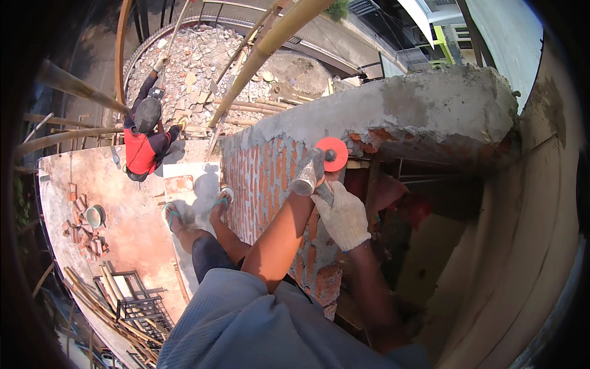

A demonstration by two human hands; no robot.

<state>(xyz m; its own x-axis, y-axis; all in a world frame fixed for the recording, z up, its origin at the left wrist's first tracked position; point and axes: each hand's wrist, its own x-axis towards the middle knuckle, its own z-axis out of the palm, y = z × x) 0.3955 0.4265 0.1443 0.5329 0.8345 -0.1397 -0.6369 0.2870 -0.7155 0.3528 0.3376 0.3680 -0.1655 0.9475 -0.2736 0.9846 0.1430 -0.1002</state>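
My right hand (342, 215), in a pale knitted work glove, is closed round the handle of a hammer (303, 184). Its grey cylindrical metal head lies over my left wrist, beside a round red hand guard. That guard belongs to a chisel (330, 155), seen nearly end-on with its dark striking end in the middle. My left hand (332, 176) is closed on the chisel below the guard, mostly hidden by the hammer and guard. Just beyond is the broken lower edge of a grey cement-covered beam (399, 107), with red brick exposed. The chisel's tip is hidden.
A brick wall (264, 184) drops beside my legs; right of it is a dark opening (430, 221). A person in red and black (142, 144) crouches at left, holding a pole. Bamboo poles (270, 49) cross above rubble (190, 67). Loose bricks (80, 215) surround a bowl (94, 216).
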